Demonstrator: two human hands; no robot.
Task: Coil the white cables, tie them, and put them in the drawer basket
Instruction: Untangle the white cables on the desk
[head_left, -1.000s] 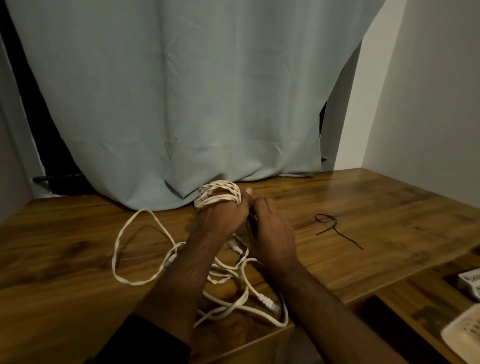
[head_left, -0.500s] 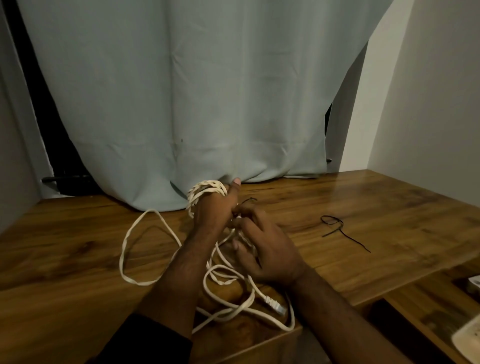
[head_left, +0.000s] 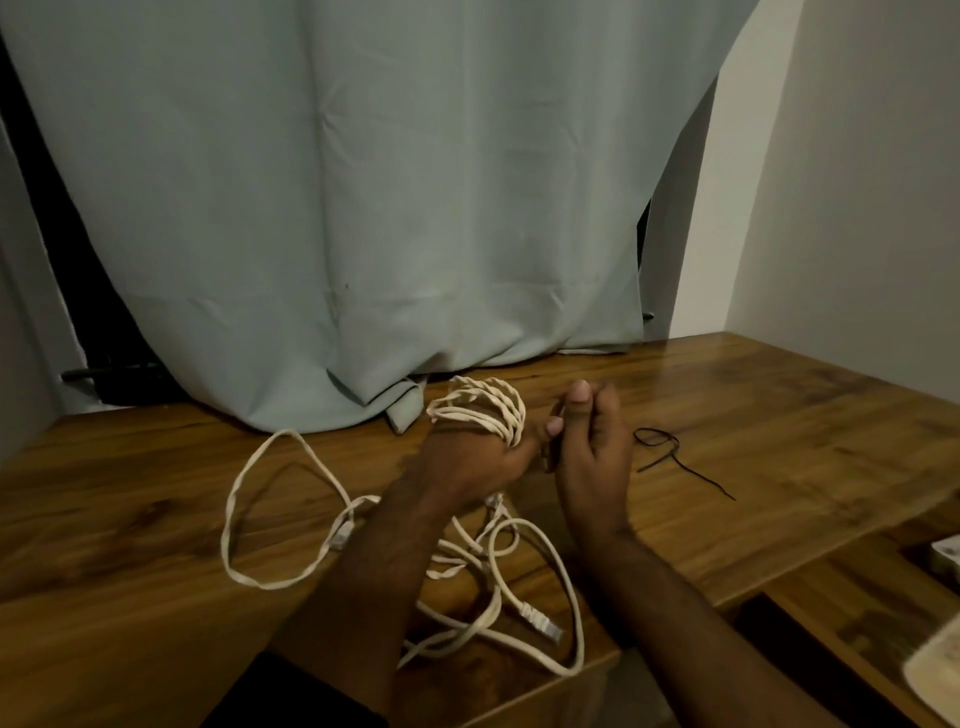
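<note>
From the head camera we see a wooden table (head_left: 156, 519) with a pale grey-green curtain (head_left: 363, 208) hanging down to its far edge. Our left hand (head_left: 467, 457) sits above the middle of the table with several turns of white cable (head_left: 483, 410) wound around its fingers, forming a small coil that stands up past the knuckles; the fingers themselves are hidden under the turns, so we hold the coil wrapped on the hand. The thumb points right, toward the other hand. Our right hand (head_left: 592, 457) is just beside it, fingers held upright and close together, seeming to pinch something thin and dark against the left thumb; we cannot tell exactly what it is.

The rest of the white cable lies loose on the table: one large loop to the left of the left forearm, and a tangle of loops between the two forearms near the front edge, where a connector plug (head_left: 540, 621) rests. A thin black tie (head_left: 670, 452) lies on the wood just right of the right hand, apart from it. At the lower right corner a pale basket edge (head_left: 935, 670) shows, blurred.
</note>
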